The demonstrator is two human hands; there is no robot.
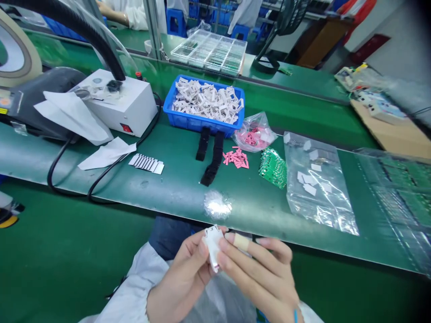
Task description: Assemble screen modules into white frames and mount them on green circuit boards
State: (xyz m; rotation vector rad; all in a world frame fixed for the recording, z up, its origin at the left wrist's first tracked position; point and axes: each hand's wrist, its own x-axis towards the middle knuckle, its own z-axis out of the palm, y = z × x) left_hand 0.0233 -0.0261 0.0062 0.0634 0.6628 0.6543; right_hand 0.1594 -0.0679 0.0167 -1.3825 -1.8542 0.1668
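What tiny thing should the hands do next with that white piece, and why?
Perhaps the right hand should gently press the small, white, oblong plastic piece: the right fingertips rest against one side, while the left hand grips the other, which should steady it.

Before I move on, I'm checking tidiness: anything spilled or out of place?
Two spots, mildly: pink strips heaped loose outside a clear bag, and shiny bits scattered near the edge of the bench. Both lie uncontained, though perhaps deliberately.

1 narrow white piece (213, 246), notched upper end, slightly tilted, pinched in left hand (183, 274), touched by right hand (266, 269)
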